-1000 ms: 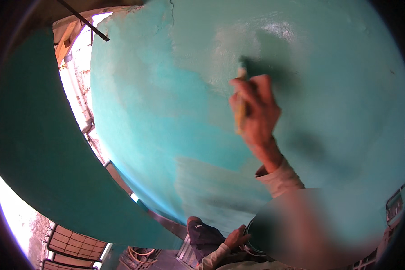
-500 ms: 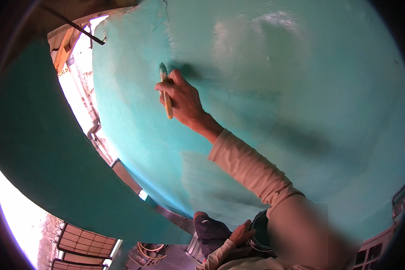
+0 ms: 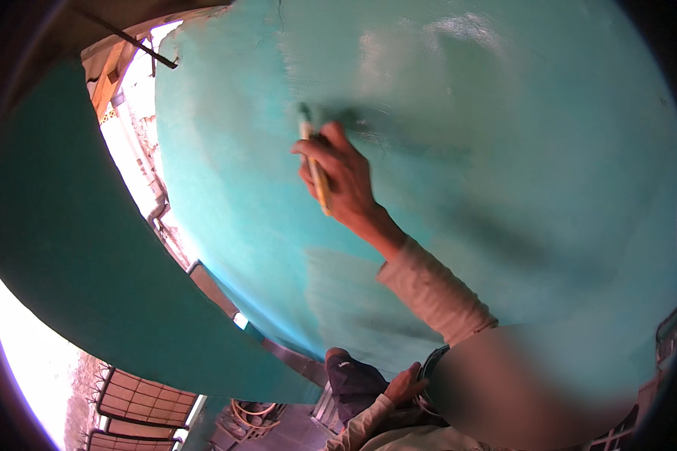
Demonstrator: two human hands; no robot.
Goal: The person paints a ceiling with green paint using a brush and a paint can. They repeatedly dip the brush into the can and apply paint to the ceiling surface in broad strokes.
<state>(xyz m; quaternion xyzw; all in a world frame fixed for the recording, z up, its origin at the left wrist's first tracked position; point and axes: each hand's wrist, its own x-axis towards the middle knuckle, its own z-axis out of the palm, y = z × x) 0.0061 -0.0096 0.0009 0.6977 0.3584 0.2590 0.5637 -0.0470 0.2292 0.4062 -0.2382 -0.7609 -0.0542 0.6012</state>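
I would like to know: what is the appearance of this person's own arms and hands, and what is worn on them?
The right hand and left hand are bare, without gloves. The right sleeve is beige, loose and wrinkled, ending short of the wrist; the left sleeve looks similar. Nearer the shoulder, the right arm is blurred.

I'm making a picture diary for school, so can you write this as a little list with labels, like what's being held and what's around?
Right grip: closed around a paintbrush
Paintbrush: yellowish handle, bristles up, near the wall; touching or not, can't tell
Left grip: at the edge of a round container, partly hidden
Wall: teal, unevenly shaded, with a shiny patch at the top
Lower left: panels with dark bars
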